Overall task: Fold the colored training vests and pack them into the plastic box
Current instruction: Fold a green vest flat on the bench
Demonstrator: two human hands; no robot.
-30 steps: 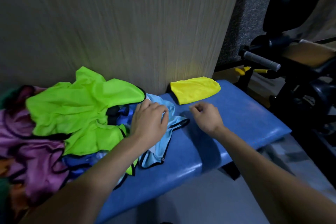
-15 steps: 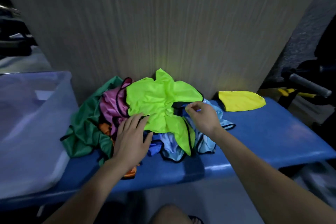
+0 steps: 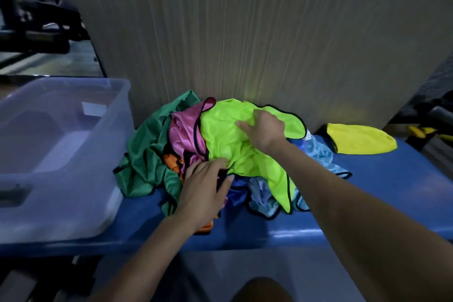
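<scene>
From the head view, a messy heap of soft vests lies on the long blue padded bench (image 3: pixel 367 203). The bright lime-green vest (image 3: pixel 228 140) is on top. The right hand (image 3: pixel 266 130) rests on its top part, fingers bent into the cloth; I cannot tell if it grips. The left hand (image 3: pixel 206 189) lies flat and open at the near left edge. One clear plastic box (image 3: pixel 103 179) stands to the left. One folded yellow vest (image 3: pixel 360 138) lies apart, to the right.

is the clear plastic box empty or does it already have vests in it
Empty of vests: the clear plastic box shows only its bare bottom through the open top. The neon green vest still lies crumpled on the pile beside it.
</scene>
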